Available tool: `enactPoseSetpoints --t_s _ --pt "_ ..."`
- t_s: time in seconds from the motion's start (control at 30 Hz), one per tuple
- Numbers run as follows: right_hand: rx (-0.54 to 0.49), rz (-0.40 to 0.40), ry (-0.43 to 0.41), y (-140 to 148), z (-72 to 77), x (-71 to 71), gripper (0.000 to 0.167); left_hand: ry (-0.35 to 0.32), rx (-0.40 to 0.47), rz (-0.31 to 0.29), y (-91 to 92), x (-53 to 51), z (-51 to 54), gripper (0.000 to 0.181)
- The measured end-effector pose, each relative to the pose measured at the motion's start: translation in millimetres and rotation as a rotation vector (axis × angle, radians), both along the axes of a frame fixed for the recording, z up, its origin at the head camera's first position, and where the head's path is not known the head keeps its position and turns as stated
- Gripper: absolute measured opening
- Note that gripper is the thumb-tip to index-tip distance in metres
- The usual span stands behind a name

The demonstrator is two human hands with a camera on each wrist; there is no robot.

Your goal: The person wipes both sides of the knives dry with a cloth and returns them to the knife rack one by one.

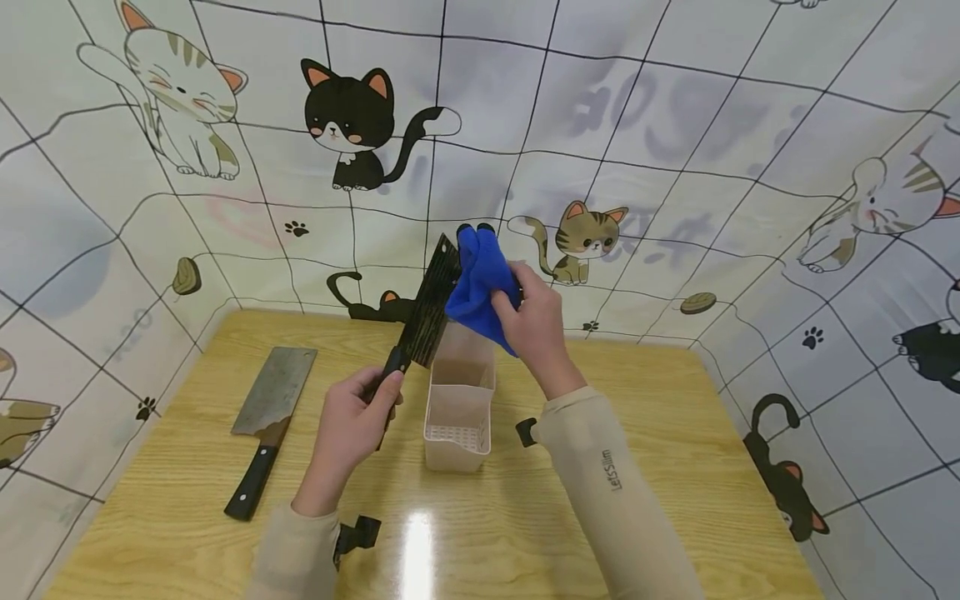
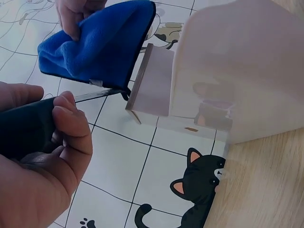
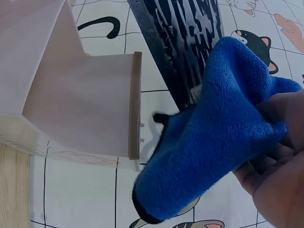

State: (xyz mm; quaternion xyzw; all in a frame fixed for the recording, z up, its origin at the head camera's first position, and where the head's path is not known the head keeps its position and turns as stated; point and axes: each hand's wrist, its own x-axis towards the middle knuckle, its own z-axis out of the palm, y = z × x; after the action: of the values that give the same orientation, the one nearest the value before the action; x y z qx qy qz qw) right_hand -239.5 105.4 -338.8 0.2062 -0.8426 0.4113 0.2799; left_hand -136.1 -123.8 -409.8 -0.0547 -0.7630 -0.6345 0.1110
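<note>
My left hand [image 1: 358,421] grips the black handle of a dark-bladed cleaver [image 1: 429,312], its blade slanting up and to the right. Streaky marks cover the blade face in the right wrist view. In my right hand [image 1: 538,321] a blue cloth [image 1: 480,279] with black edging is pinched, bunched against the blade's right edge. The left wrist view shows the same cloth [image 2: 102,45] beside the blade, with the left fingers [image 2: 71,118] curled round the handle. Below both hands stands a pale pink two-compartment holder [image 1: 459,417], with the blade's lower part above its back end.
A second cleaver [image 1: 276,392] with a grey, brown-stained blade and black handle lies on the left of the wooden table [image 1: 615,483]. Cat-patterned sheeting [image 1: 495,100] rises behind the table and at both sides. Dark straps hang at both wrists.
</note>
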Motion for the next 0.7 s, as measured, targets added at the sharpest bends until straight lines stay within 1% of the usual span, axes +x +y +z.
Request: enactPoseSetpoints --t_s 0.17,0.33,0.43,0.5,0.7 --pt "0.004 0.047 0.023 -5 0.0 -5.9 0.034 -0.002 -0.004 -0.023 2.0 2.4 2.6 0.031" --pt "0.062 0.093 0.051 -13 -2.7 -11.3 0.038 0.002 0.003 -0.047 3.1 4.2 2.2 0.032" --pt "0.101 0.095 0.050 -15 -3.7 -13.4 0.039 0.003 0.006 -0.059 3.2 4.9 1.3 0.032" --pt "0.126 0.083 0.048 -15 -3.4 -14.8 0.039 0.005 0.006 -0.064 3.7 4.6 1.1 0.031" --pt "0.147 0.047 0.058 -18 -1.7 -19.0 0.033 0.006 0.004 -0.069 2.9 6.9 -2.1 0.029"
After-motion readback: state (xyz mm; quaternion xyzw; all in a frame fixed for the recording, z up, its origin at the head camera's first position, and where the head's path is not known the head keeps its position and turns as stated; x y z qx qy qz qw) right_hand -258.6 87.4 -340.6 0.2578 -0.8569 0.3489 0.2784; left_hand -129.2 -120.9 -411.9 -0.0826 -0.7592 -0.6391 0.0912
